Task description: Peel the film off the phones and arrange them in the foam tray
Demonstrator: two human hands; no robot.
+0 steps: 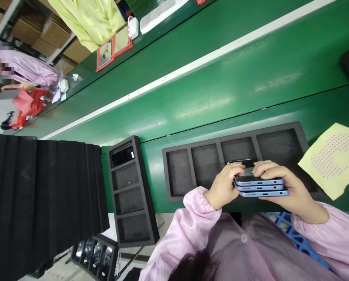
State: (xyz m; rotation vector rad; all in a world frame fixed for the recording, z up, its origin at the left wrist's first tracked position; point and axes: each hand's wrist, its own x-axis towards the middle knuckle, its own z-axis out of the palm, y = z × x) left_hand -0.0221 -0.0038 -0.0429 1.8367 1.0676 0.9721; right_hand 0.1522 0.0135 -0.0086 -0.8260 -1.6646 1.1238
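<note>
A stack of blue-edged smartphones [262, 188] is held between my hands above the near edge of a black foam tray [233, 139]. My left hand [223, 185] grips the left end, its fingers on the top phone. Around the right end is my right hand [288, 183], with fingers over the top and the palm side beneath. Another dark edge shows just behind the stack, partly covered by my fingers. The tray's visible compartments hold nothing; its near right part is hidden by my hands and the phones.
Left of it, a second foam tray [147, 187] has a dark phone [122, 156] in its top compartment. Black trays [45, 203] are piled at far left, above a tray of several phones [95, 255]. Dotted yellow paper [332, 160] lies right. Two people work across the green table [203, 93].
</note>
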